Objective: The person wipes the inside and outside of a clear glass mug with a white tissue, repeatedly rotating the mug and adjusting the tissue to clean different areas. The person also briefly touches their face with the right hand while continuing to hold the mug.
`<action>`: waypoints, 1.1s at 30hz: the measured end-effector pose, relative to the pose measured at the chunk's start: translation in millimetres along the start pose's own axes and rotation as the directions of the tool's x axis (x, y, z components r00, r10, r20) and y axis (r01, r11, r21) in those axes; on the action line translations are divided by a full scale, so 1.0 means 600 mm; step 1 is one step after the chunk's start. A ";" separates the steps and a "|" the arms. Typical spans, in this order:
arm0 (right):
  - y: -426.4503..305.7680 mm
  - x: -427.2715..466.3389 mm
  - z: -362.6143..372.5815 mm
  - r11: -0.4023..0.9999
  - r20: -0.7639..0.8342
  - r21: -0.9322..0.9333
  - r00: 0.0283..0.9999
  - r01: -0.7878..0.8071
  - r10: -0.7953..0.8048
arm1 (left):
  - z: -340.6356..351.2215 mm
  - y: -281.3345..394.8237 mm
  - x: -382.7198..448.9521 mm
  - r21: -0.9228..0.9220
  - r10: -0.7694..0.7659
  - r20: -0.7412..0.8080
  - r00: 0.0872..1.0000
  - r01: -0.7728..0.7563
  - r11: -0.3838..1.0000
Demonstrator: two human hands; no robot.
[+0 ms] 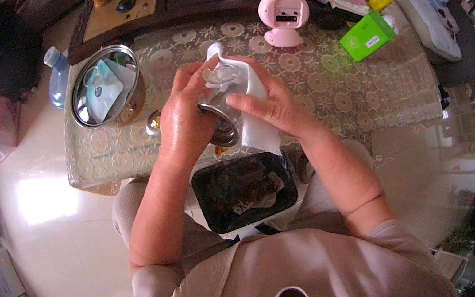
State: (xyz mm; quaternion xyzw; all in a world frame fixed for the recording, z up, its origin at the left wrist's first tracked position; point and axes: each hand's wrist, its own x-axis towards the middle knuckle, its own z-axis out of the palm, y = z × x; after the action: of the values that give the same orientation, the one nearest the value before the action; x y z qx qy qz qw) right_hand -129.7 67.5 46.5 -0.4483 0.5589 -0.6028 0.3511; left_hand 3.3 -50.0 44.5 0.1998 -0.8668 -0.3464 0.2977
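Observation:
My left hand (187, 112) grips the side of a clear glass vessel (230, 90), probably a teapot or tea jar, held tilted above the table's front part. A metal ring (230, 136) with what looks like mesh inside shows at its near end. Against the vessel's right side, my right hand (279, 102) presses a white cloth or paper towel (263, 132), its thumb lying over the glass. One end of the towel hangs down past the table edge; another sticks up beyond the fingers. Partly behind my left hand sits a small shiny metal item (153, 124).
A lace-patterned cover lies over the table (334, 110). At left are a round steel basin (136, 66) holding packets and a blue plastic bottle (61, 78). A pink rabbit-shaped device (288, 37) and a green box (364, 37) stand right. Below, a black bin (203, 200) sits between the knees.

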 end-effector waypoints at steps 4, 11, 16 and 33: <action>0.015 0.003 0.000 0.979 -0.038 0.119 0.985 -0.166 0.171 | -0.004 -0.003 -0.001 -0.100 -0.114 0.053 0.992 0.119 0.988; 0.022 0.023 0.007 0.819 -0.204 0.571 0.957 -0.056 0.208 | 0.016 -0.016 0.007 -0.670 -0.411 0.173 0.895 0.413 0.616; 0.010 0.009 0.010 0.978 -0.286 -0.083 0.935 0.192 -0.207 | 0.051 0.007 -0.017 -0.776 -0.531 0.400 0.747 0.584 0.238; -0.049 -0.007 -0.042 0.904 0.123 -0.348 0.968 0.248 -0.219 | 0.043 -0.002 -0.017 -0.495 -0.337 0.712 0.616 0.781 0.381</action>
State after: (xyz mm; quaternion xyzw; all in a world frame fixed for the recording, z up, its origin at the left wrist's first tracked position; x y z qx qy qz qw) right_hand -149.5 83.9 75.4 -0.5927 0.5875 -0.5091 0.2107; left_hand -6.1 -32.6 24.8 0.2473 -0.5421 -0.8027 -0.0259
